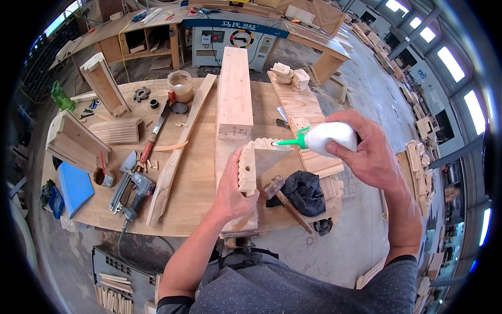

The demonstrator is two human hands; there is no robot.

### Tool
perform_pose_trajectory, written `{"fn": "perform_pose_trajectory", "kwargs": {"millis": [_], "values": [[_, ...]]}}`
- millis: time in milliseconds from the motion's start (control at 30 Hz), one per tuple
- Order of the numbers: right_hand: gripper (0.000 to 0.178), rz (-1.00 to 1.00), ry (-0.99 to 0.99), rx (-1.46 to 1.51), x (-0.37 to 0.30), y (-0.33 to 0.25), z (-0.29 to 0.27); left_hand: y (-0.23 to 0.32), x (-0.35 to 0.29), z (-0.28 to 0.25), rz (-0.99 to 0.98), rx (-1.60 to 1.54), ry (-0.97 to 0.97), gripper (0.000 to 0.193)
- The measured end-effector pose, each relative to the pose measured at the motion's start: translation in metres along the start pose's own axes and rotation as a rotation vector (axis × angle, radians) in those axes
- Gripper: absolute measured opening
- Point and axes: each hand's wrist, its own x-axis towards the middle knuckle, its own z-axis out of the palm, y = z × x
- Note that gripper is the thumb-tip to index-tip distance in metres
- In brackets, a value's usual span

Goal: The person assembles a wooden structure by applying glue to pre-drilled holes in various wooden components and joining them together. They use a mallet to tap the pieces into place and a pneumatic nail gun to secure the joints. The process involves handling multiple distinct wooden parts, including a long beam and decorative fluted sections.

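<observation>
My left hand (234, 186) is closed around a fluted wooden piece (248, 170) with a scalloped edge and a round hole in its end face. In my right hand (363, 149) is a white squeeze bottle (329, 138) with a green nozzle, tipped sideways. The nozzle's tip is at a dark hole on the upper scalloped edge of the wooden piece; whether it touches the wood I cannot tell. Behind the piece, a thick squared timber (235, 94) lies lengthwise on the workbench (198, 172).
Left on the bench are a nail gun (137, 191) with a hose, a saw (156, 131), a long wooden strip (180, 152) and fluted parts (115, 131). Right are a hammer (287, 201), a dark cloth (303, 192) and a wide board (303, 110). A machine (235, 42) stands behind.
</observation>
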Motion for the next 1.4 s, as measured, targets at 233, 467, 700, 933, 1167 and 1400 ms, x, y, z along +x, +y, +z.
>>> {"fn": "perform_pose_trajectory", "kwargs": {"millis": [233,467,700,933,1167,1400], "values": [[0.035,0.066,-0.015,0.014,0.003,-0.007,0.0,0.0,0.001,0.0,0.007,-0.012,-0.004,0.082],[0.035,-0.047,0.057,0.01,-0.005,0.006,0.007,0.003,-0.001,0.001,-0.058,-0.036,-0.009,0.082],[0.046,0.013,0.243,0.282,-0.039,0.019,0.031,0.002,-0.002,0.0,-0.054,-0.026,-0.006,0.079],[0.051,-0.18,0.116,0.212,-0.041,0.007,0.031,0.007,-0.001,-0.002,-0.035,-0.016,-0.005,0.079],[0.052,-0.19,0.034,0.129,-0.033,-0.004,0.034,0.006,-0.001,-0.002,-0.001,-0.007,-0.009,0.08],[0.046,-0.197,-0.019,0.083,-0.021,-0.015,0.025,0.001,-0.001,-0.002,0.016,-0.047,-0.017,0.082]]}}
